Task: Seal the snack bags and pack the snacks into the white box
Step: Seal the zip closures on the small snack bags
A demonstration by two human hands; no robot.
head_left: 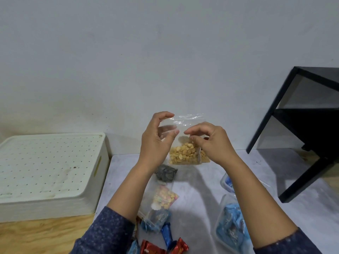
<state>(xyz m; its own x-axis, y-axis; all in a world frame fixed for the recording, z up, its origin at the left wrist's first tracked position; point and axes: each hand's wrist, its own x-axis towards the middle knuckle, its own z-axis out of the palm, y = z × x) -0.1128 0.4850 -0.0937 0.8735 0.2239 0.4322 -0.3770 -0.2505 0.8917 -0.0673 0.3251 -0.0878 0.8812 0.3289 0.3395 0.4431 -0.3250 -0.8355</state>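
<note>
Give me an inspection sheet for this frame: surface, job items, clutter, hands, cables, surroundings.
Surface: grey mat over a wooden floor.
Job items: clear bag of yellow snacks held up; white box at left, lid on; mixed-snack bag and blue-wrapper bags on the mat.
Clutter: loose red and blue candy wrappers; dark patterned packet.
Hands: left hand and right hand, each with a grip on the bag's upper part.
Cables: nothing seen.
Surroundings: white wall; black shelf at right.

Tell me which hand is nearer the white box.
Left. The left hand holds the peanut bag on the side toward the white box; the right hand grips the bag's far side, farther away.
</note>
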